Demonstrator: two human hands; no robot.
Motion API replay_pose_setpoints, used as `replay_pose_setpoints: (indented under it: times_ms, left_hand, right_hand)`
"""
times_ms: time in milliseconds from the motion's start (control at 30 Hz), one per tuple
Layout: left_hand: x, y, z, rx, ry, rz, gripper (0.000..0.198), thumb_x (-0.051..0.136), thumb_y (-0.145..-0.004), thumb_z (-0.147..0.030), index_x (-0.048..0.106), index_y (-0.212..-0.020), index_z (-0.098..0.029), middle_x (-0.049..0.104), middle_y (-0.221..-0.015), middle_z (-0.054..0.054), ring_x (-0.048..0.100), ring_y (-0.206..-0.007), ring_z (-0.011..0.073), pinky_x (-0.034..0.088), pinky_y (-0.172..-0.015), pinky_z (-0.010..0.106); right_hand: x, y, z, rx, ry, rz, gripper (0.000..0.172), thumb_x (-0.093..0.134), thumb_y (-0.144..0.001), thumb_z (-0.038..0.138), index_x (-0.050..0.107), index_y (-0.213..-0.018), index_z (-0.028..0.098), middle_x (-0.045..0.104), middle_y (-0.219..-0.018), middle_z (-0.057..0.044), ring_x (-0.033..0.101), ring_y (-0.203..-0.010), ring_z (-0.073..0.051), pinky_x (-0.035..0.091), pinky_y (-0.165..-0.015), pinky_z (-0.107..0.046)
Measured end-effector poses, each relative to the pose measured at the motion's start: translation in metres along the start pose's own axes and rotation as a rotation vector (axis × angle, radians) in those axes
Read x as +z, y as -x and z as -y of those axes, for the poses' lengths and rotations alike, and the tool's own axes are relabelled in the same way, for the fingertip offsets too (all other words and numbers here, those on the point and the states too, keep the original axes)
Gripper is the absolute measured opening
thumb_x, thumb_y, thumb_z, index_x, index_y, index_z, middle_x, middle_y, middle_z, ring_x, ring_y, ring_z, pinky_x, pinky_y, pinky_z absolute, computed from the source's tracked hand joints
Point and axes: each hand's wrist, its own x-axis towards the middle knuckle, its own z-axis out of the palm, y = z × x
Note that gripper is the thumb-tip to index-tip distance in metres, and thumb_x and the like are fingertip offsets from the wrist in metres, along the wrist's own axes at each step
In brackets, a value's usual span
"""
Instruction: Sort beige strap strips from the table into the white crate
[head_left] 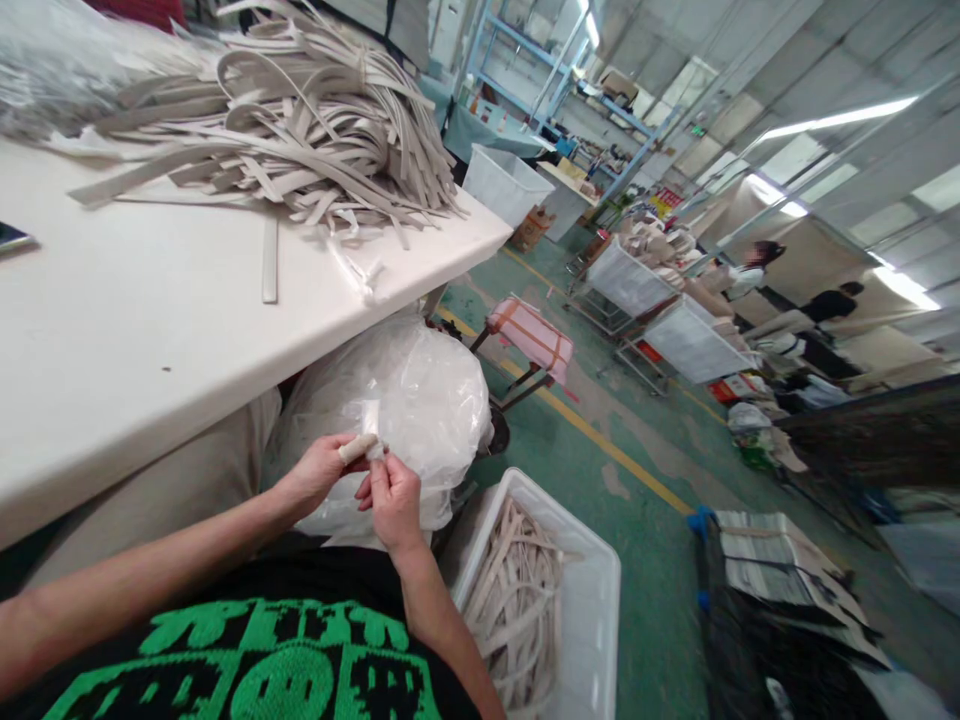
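My left hand [322, 467] and my right hand [395, 497] meet in front of my body, both closed. Their fingertips pinch together at a small whitish piece [376, 452], too small to name. A beige covering [357, 448] wraps one finger of the left hand. Just beyond the fingers bulges a large clear plastic bag [435, 385], and a pale strip [371, 415] shows against it above the fingertips. Whether that strip is held cannot be made out.
A white table [187, 300] at left bears a heap of beige strips [337, 120] and one loose strip [270, 260]. By my right arm stands a white bin [596, 590] of strips. Beyond are a pink-topped stool [531, 335], carts [694, 340] and people.
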Motion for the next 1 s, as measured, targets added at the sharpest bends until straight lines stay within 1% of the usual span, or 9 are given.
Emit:
replay_pose_setpoints:
  times_ms: [167,233,367,467,567,667,800,900,1000]
  left_hand:
    - [-0.005,-0.004,-0.003,0.090,0.156,-0.257,0.044,0.092,-0.050,-0.047,0.076,-0.073,-0.013,0.073,-0.073,0.008,0.064,-0.071,0.0186,0.051,-0.065,0.026]
    - [-0.004,-0.001,0.000,0.074,0.152,-0.217,0.044,0.091,-0.053,-0.049,0.076,-0.074,-0.013,0.071,-0.069,0.006,0.063,-0.064,0.0182,0.050,-0.059,0.027]
    - [0.001,0.011,0.012,-0.017,0.122,-0.034,0.047,0.083,-0.064,-0.059,0.077,-0.079,-0.015,0.063,-0.056,0.001,0.051,-0.045,0.0149,0.045,-0.049,0.029]
    - [-0.003,0.015,0.017,0.026,0.044,-0.138,0.042,0.087,-0.058,-0.054,0.074,-0.067,-0.015,0.066,-0.061,0.002,0.055,-0.054,0.0145,0.047,-0.057,0.027]
    - [-0.007,0.016,0.022,-0.016,-0.054,-0.178,0.039,0.086,-0.059,-0.052,0.074,-0.064,-0.015,0.065,-0.058,0.002,0.053,-0.053,0.0146,0.043,-0.054,0.027]
    - [-0.006,0.014,0.024,-0.049,-0.069,-0.188,0.039,0.086,-0.056,-0.051,0.075,-0.064,-0.015,0.065,-0.057,0.002,0.054,-0.054,0.0162,0.043,-0.054,0.028]
    - [-0.005,0.002,0.013,0.043,0.041,-0.307,0.040,0.092,-0.042,-0.046,0.076,-0.063,-0.015,0.072,-0.068,0.006,0.061,-0.070,0.0198,0.049,-0.068,0.029]
    - [-0.012,-0.006,0.004,0.097,0.145,-0.373,0.042,0.095,-0.039,-0.044,0.076,-0.064,-0.016,0.074,-0.073,0.006,0.062,-0.076,0.0193,0.050,-0.073,0.028]
    - [-0.018,-0.008,0.004,0.090,0.147,-0.368,0.044,0.095,-0.038,-0.046,0.077,-0.064,-0.016,0.074,-0.074,0.007,0.062,-0.078,0.0199,0.049,-0.075,0.029]
  right_hand:
    - [0.002,0.007,-0.012,0.037,0.010,0.037,0.035,0.049,-0.096,0.048,0.063,-0.084,0.018,0.059,-0.053,0.004,0.053,-0.037,-0.009,0.041,-0.039,-0.018]
    - [0.003,0.008,-0.014,0.034,0.016,0.032,0.035,0.049,-0.096,0.047,0.063,-0.084,0.018,0.059,-0.053,0.004,0.053,-0.038,-0.009,0.041,-0.040,-0.018]
    - [0.000,0.011,-0.016,0.015,0.027,0.020,0.035,0.048,-0.097,0.047,0.062,-0.083,0.018,0.060,-0.054,0.003,0.054,-0.039,-0.010,0.042,-0.042,-0.019]
    - [-0.007,0.018,-0.016,0.012,0.022,0.075,0.033,0.051,-0.097,0.047,0.064,-0.088,0.018,0.064,-0.061,0.002,0.059,-0.044,-0.011,0.045,-0.046,-0.019]
    - [-0.012,0.025,-0.015,-0.013,0.005,0.136,0.030,0.058,-0.094,0.046,0.064,-0.101,0.018,0.071,-0.078,-0.002,0.067,-0.057,-0.013,0.049,-0.054,-0.021]
    - [-0.014,0.025,-0.013,0.054,0.065,0.174,0.030,0.055,-0.096,0.047,0.064,-0.093,0.018,0.065,-0.066,0.002,0.062,-0.050,-0.013,0.046,-0.050,-0.021]
    - [-0.017,0.025,-0.019,0.067,0.227,0.164,0.031,0.049,-0.101,0.040,0.065,-0.086,0.019,0.050,-0.049,0.007,0.050,-0.043,-0.012,0.041,-0.051,-0.021]
    - [-0.027,0.034,-0.031,0.093,0.265,0.182,0.033,0.046,-0.103,0.041,0.068,-0.091,0.019,0.050,-0.048,0.007,0.049,-0.043,-0.012,0.041,-0.052,-0.021]
    - [-0.037,0.045,-0.039,0.179,0.240,0.256,0.039,0.041,-0.104,0.046,0.067,-0.097,0.018,0.054,-0.051,0.006,0.051,-0.041,-0.012,0.040,-0.047,-0.021]
